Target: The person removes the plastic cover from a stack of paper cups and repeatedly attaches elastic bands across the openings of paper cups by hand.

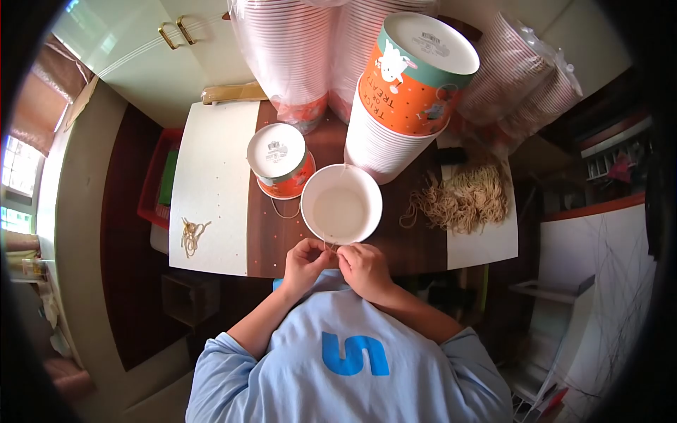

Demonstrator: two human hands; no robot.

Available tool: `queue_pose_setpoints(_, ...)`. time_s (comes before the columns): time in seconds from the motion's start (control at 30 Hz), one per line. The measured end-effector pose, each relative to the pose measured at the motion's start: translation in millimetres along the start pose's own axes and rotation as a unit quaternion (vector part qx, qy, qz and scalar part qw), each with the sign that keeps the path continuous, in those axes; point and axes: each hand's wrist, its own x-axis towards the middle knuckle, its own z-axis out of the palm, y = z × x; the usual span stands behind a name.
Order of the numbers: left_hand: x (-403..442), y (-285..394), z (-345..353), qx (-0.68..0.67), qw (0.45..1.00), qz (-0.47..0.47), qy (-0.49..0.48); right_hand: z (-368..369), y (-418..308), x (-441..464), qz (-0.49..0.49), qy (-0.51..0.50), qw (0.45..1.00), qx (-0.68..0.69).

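A white-lined paper bucket [342, 204] stands mouth up at the table's front edge, and a thin cord [325, 240] shows at its near rim. My left hand [306, 264] is closed in a pinch on the cord just below that rim. Close beside it, my right hand [364, 268] pinches the cord too, fingertips nearly meeting. Their fingers partly hide the cord. Left of the bucket, an orange and green printed bucket [281, 162] stands upside down, with a loop of cord [285, 211] hanging at its base.
Behind stands a tall stack of upside-down buckets [395, 127], leaning right. Bagged bucket stacks [285, 56] fill the back, with more bagged buckets [511, 77] at back right. A heap of tan cords [469, 201] lies right; several loose cords [192, 236] lie on the left white board [211, 162].
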Motion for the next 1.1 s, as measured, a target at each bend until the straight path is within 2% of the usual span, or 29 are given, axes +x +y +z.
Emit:
queue_pose_setpoints(0.1,0.2,-8.2,2.6,-0.036,0.999,-0.029,0.006,2.5,10.2,-5.4,0.003,0.006,0.999,-0.033)
queue_pose_setpoints(0.2,0.6,-5.7,4.9,-0.041,0.997,-0.058,0.0,6.7,14.7,-7.5,0.033,0.002,0.999,0.001)
queue_pose_setpoints(0.3,0.3,-6.1,5.1,-0.038,0.997,-0.066,0.003,20.1,22.0,-10.5,0.093,0.012,0.987,0.132)
queue_pose_setpoints(0.4,-0.2,-9.6,1.8,-0.031,0.998,-0.061,0.014,25.8,24.1,-11.5,0.186,-0.017,0.932,0.31)
queue_pose_setpoints(0.5,-1.5,-11.1,0.2,-0.007,0.998,-0.052,0.021,21.1,21.2,-10.0,0.219,-0.066,0.901,0.368)
queue_pose_setpoints(0.6,-3.4,-8.0,3.1,0.019,0.998,-0.05,0.029,28.1,19.3,-11.2,0.298,-0.069,0.827,0.472)
queue_pose_setpoints(0.7,-5.4,-1.8,6.6,0.027,0.997,-0.057,0.04,42.9,23.1,-16.2,0.38,-0.037,0.685,0.621)
queue_pose_setpoints(0.8,-6.3,4.8,9.9,0.037,0.996,-0.049,0.062,48.6,27.0,-17.9,0.388,-0.026,0.648,0.655)
queue_pose_setpoints(1.03,-8.5,1.1,12.3,0.138,0.986,0.003,0.095,44.9,21.4,-14.0,0.389,-0.026,0.647,0.655)
queue_pose_setpoints(1.1,-8.6,-0.3,11.7,0.207,0.972,0.041,0.099,42.5,19.4,-12.1,0.399,-0.03,0.638,0.658)
